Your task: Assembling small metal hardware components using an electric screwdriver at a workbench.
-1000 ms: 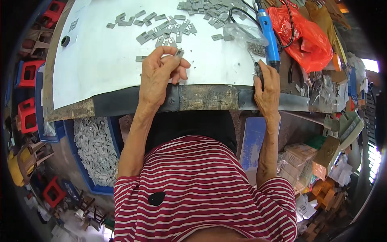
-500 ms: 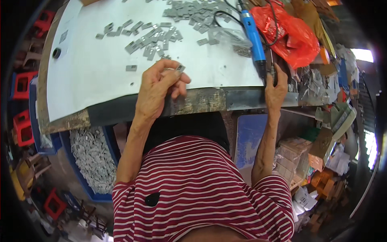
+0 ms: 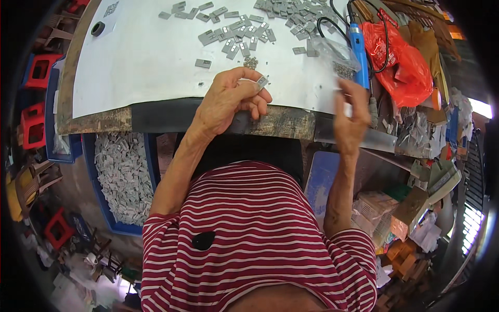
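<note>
A small grey piece (image 3: 262, 81) sits just above the near edge of the desk (image 3: 288, 123), about midway along it, in the person's left hand (image 3: 234, 99). That grip is clamped on it, thumb against fingers, the other fingers loosely curled below. The right hand (image 3: 353, 117) is at the near edge too, further right; it is too blurred for me to tell whether its grip is apart or together, or on what.

To my eye the step in hand is holding one piece ready while the right hand works beside it; the next move calls for a steady left pinch and a careful right hand.

Just beyond the left fingers lies a little heap of tiny bits (image 3: 250, 63), with a lone grey block (image 3: 203, 63) to its left. Loose blocks (image 3: 236, 34) spread towards the desk's far edge. Towards the right edge lie a clear bag (image 3: 340, 57), a blue corded tool (image 3: 358, 54) and a red plastic bag (image 3: 397, 65). Below the desk's near-left corner stands a blue bin filled with grey pieces (image 3: 122, 179).
</note>
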`<state>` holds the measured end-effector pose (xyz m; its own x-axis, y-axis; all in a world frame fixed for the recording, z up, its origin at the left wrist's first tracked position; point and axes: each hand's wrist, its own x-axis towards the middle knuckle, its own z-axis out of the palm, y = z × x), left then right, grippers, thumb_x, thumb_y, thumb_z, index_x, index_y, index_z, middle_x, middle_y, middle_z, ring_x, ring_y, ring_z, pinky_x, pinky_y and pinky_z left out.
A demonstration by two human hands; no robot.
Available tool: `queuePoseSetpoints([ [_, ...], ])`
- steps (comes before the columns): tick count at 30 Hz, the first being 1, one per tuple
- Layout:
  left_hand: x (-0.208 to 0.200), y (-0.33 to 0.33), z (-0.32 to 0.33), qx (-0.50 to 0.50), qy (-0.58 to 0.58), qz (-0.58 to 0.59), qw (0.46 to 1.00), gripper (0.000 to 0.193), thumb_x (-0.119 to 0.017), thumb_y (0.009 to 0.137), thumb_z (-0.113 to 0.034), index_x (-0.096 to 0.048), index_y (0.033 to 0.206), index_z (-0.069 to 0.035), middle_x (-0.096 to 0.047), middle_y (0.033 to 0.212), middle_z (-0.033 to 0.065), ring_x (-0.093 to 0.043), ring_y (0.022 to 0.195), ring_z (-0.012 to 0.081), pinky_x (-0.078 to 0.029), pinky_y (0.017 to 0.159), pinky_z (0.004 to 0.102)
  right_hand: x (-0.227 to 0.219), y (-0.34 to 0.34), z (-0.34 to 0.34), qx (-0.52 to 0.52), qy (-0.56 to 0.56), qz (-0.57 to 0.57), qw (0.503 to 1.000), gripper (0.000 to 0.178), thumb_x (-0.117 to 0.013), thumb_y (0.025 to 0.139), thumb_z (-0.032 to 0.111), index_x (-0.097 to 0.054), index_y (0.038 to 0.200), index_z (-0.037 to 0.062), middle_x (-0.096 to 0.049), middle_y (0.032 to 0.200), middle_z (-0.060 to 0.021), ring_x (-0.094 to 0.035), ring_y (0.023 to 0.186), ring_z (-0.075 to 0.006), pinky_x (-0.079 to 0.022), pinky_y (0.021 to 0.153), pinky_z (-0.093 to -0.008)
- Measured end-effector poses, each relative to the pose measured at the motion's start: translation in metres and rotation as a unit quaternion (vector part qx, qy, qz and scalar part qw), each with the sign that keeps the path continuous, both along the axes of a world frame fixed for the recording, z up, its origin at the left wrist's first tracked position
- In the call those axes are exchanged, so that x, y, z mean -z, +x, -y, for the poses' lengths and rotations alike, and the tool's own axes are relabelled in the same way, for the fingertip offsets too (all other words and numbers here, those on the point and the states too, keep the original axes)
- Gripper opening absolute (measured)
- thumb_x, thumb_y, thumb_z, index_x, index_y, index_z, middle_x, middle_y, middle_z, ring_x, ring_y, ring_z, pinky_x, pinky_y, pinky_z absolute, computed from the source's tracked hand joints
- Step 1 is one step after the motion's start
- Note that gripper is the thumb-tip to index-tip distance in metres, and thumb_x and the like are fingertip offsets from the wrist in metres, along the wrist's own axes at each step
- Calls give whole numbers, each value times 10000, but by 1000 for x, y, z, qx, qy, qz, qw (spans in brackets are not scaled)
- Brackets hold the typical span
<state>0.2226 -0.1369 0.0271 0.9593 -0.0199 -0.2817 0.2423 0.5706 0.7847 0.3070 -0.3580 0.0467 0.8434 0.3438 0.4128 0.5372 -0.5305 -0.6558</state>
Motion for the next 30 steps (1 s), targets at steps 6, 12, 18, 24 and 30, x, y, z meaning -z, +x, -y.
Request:
queuePoseSetpoints([
  [6,-7,-5,-10,23,2,-1,1000,262,-473,812,-50,-425,1027,92,-585,749,184,-568,545,153,-430,456,213,-1,-12,-68,-263,20,-125,957,319,-576,733,-59,-564,1037,36,-532,901,-100,-541,743,-192,-451,599,-271],
  [12,-8,-10,-21,53,33,-15,998,291,-462,765,-28,-423,1029,90,-575,674,167,-519,456,126,-363,377,199,-2,-10,-79,-348,-13,-166,923,297,-591,723,-54,-563,1006,30,-532,864,-93,-540,741,-204,-442,603,-289],
  [18,-4,-14,-29,71,71,-16,995,279,-462,805,-66,-451,1065,32,-563,625,96,-448,422,61,-308,374,177,9,-11,-86,-359,-13,-151,921,236,-610,716,-39,-553,941,7,-528,804,-108,-536,723,-238,-425,617,-322],
  [24,-6,-22,-35,47,156,20,986,264,-473,832,-73,-448,1079,18,-569,660,67,-457,469,54,-328,417,172,15,-21,-95,-313,-21,-123,942,226,-615,708,-41,-552,921,1,-522,786,-116,-545,696,-247,-428,602,-326],
  [30,-13,-35,-34,-18,367,57,928,219,-545,803,-24,-511,1018,5,-578,716,56,-532,599,93,-404,528,211,19,-35,-107,-249,38,-137,958,214,-608,696,-57,-546,895,-7,-514,764,-122,-537,660,-261,-429,570,-330],
])
